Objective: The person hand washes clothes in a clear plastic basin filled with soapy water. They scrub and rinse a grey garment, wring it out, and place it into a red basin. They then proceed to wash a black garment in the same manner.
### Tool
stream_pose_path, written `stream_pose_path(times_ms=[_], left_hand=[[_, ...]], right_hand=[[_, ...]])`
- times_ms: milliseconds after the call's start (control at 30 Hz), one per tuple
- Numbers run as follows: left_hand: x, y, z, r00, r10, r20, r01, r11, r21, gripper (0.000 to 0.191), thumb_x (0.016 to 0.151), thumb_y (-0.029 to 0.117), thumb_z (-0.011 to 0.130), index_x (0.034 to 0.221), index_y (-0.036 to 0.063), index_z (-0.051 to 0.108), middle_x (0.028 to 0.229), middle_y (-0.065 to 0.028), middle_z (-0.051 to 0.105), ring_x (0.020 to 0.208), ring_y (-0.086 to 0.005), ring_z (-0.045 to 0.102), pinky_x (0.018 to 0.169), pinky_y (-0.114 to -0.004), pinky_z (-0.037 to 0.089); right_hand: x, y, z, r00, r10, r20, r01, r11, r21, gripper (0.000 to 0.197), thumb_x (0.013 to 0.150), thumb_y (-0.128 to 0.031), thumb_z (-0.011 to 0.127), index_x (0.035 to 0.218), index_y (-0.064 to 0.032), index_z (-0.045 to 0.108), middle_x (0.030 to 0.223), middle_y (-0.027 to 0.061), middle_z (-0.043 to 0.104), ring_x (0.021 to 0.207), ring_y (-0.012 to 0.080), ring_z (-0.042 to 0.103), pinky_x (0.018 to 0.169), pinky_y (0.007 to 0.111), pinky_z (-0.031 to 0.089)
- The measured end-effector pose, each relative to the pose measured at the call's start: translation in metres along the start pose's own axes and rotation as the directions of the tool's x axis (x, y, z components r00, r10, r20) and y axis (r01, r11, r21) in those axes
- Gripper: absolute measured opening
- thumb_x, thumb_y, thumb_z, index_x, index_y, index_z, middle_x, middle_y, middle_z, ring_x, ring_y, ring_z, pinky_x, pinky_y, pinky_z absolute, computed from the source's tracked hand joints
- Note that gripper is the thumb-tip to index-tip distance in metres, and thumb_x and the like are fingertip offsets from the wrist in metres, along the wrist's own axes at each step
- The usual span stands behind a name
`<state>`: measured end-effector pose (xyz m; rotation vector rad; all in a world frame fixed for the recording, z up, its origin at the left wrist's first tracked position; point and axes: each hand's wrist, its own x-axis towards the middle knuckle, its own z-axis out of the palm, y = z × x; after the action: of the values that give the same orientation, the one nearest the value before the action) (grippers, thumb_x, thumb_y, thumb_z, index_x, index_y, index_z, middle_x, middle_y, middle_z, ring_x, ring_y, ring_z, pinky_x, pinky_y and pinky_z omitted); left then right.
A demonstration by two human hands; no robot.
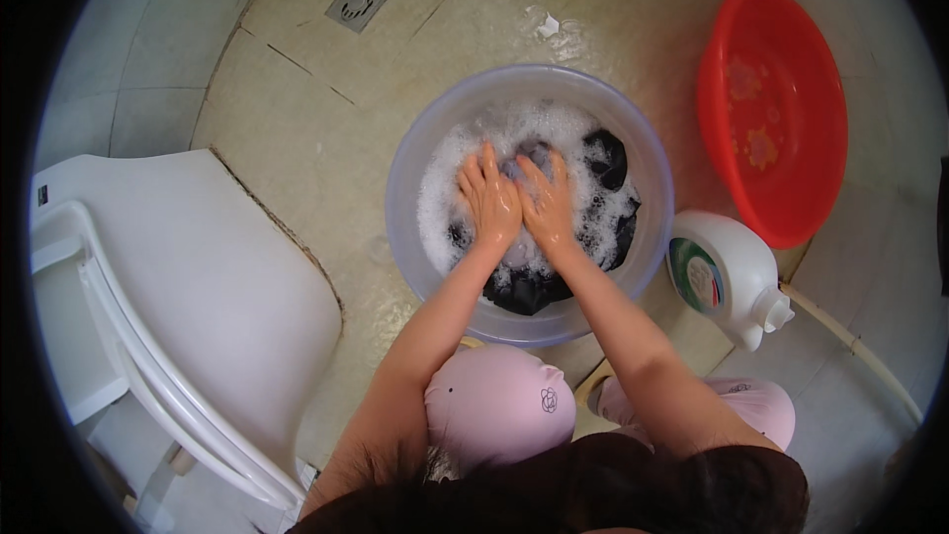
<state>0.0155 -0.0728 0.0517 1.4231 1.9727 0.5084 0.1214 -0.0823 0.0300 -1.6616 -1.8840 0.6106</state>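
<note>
A translucent bluish plastic basin point(420, 124) stands on the floor in front of my knees, holding sudsy water and wet cloth. My left hand point(491, 200) lies palm down on grey cloth in the suds, its fingers spread. Beside it and touching it, my right hand point(547, 200) presses on the same grey cloth point(535, 156), also with fingers apart. Black cloth point(528, 292) shows at the basin's near side, and more of it at the right point(608, 159). The palms and the cloth beneath them are hidden.
An empty-looking red plastic basin point(804, 126) leans against the wall at the right. Near it is a white detergent bottle point(730, 259) with a green label, beside a pale hose point(838, 330). A white toilet point(193, 237) stands at the left. A floor drain point(359, 2) lies beyond.
</note>
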Motion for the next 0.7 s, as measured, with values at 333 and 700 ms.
stream_pose_path(times_ms=[333, 700], left_hand=[[0.072, -0.003, 0.006, 0.92, 0.313, 0.233, -0.381, 0.854, 0.354, 0.042, 0.092, 0.023, 0.045, 0.125, -0.0025, 0.052, 0.124, -0.0271, 0.054, 0.113, -0.0393, 0.054, 0.098, -0.046, 0.041], [-0.034, 0.027, -0.039, 0.996, -0.093, 0.006, 0.087, 0.909, -0.407, 0.048, 0.087, 0.016, 0.054, 0.132, 0.0047, 0.043, 0.09, -0.014, 0.064, 0.084, -0.0343, 0.061, 0.076, -0.046, 0.044]], right_hand=[[0.102, 0.008, 0.002, 0.822, 0.222, 0.524, -0.184, 0.975, -0.123, 0.043, 0.084, -0.033, 0.054, 0.117, -0.0048, 0.059, 0.113, 0.0169, 0.063, 0.11, 0.0335, 0.056, 0.096, 0.041, 0.041], [0.002, -0.072, -0.051, 0.953, 0.204, -0.223, -0.185, 0.977, 0.103, 0.015, 0.08, -0.023, 0.068, 0.088, -0.0101, 0.066, 0.112, 0.006, 0.057, 0.113, 0.0313, 0.045, 0.098, 0.044, 0.031]])
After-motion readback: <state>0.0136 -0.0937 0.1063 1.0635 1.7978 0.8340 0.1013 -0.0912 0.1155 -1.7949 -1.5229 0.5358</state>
